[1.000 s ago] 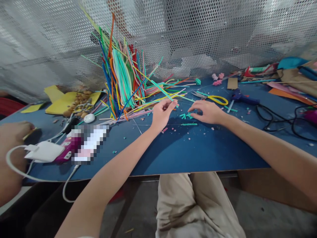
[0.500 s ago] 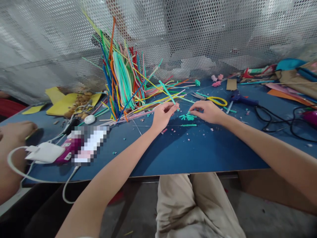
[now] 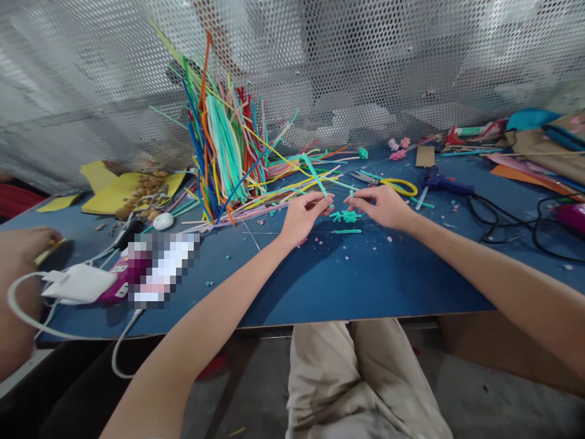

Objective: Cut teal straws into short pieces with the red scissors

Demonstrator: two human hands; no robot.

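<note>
My left hand (image 3: 307,214) is closed in a pinch on the lower end of a teal pipe cleaner (image 3: 314,173), which slants up and away to the left. My right hand (image 3: 382,206) pinches a short teal piece (image 3: 351,194) that pokes up from between thumb and fingertip. The two sets of fingertips are close together but apart. Just beneath them lies a small pile of cut teal pipe cleaner pieces (image 3: 346,216). Nearer to me, a teal-wrapped length (image 3: 347,231) rests on the table at the end of a thin wire.
Behind stands a bundle of coloured pipe cleaners (image 3: 226,149) by a perforated metal panel (image 3: 347,67). Yellow-handled scissors (image 3: 398,185) and a blue glue gun (image 3: 445,183) lie right. A phone (image 3: 167,268), white charger (image 3: 80,283) and another person's arm (image 3: 21,274) are left.
My right hand has come up slightly from the pile, and a short teal piece now shows in its fingertips. My left hand still holds the pipe cleaner, almost in the same place.
</note>
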